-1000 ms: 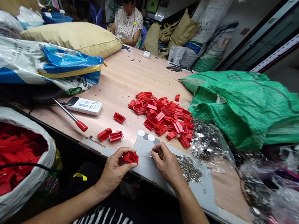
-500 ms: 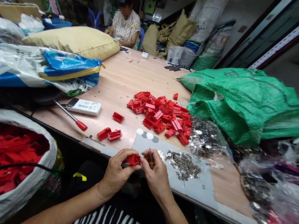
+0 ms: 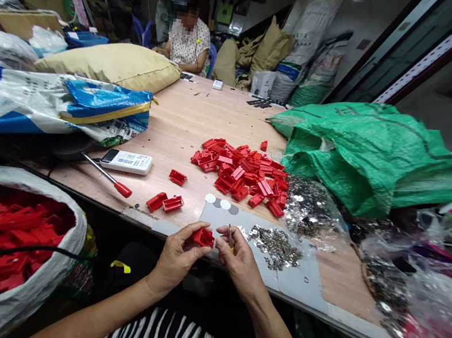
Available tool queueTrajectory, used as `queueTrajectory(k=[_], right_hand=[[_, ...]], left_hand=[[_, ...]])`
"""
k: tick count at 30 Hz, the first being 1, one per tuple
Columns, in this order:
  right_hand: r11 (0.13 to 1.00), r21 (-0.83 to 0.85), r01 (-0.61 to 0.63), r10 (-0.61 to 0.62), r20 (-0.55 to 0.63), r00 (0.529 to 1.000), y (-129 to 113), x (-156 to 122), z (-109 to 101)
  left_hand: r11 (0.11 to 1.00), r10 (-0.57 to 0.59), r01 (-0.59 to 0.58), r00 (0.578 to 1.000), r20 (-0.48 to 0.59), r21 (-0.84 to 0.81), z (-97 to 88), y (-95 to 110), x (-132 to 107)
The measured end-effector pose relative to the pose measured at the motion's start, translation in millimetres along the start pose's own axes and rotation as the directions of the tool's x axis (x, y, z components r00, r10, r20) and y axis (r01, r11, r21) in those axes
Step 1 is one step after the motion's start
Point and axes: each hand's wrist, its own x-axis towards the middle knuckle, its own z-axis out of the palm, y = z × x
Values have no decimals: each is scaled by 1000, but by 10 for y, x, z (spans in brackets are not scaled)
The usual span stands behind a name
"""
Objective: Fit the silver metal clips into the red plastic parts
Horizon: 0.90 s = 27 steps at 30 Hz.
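Near the table's front edge, my left hand [image 3: 178, 256] is closed around a red plastic housing [image 3: 204, 237], gripping it between thumb and fingers. Just to its right, my right hand [image 3: 238, 261] is closed on a small yellow-handled tool [image 3: 232, 244] with a thin metal shaft pointing up. Its thumb and index fingertips are close to the housing's right end; whether they also pinch a small metal piece I cannot tell. Behind my hands lies a heap of red housings [image 3: 247, 173]. Small metal pieces [image 3: 277, 248] are piled on a grey sheet [image 3: 217, 220] to the right.
Several loose red housings [image 3: 173, 203] lie left of the heap, near a metal lever with a red grip [image 3: 121, 189] and a white device [image 3: 128, 162]. A sack of red parts [image 3: 75, 201] stands lower left. A green sack [image 3: 377, 155] covers the right. Across the table sits a person [image 3: 189, 43].
The red housing has turned a little in my left hand, showing more of its open side. My right hand has shifted slightly right, and the tool's shaft has changed its tilt.
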Motion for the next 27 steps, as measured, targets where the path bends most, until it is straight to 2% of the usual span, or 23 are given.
queueTrajectory(k=[3,6,9,12,16,19,22,27], right_hand=[[1000,-30,-1,1,-9,1000,4,-42,-66],[980,-199,11,-14,-13,1000,4,-86,-126],[896,-438,81,-98,-16,995,-2,-118,-174],[801,-582,144,-175,3,985,1,-144,-197],[738,-662,127,-170,0,985,6,-170,-183],[703,-693,159,-196,26,980,4,-167,-162],[680,-709,185,-227,36,973,4,-147,-151],[647,-744,168,-203,45,978,6,-124,-130]], left_hand=[[997,-61,62,998,22,-46,-7,3,3],[999,-46,47,998,47,-15,-25,3,25],[993,35,-44,996,82,111,-57,-15,72],[953,127,-163,980,154,256,-87,-52,137],[901,155,-239,957,245,363,-104,-105,219],[882,159,-267,945,287,389,-109,-126,260],[885,145,-258,944,297,388,-116,-119,282],[891,115,-228,949,292,391,-124,-89,297]])
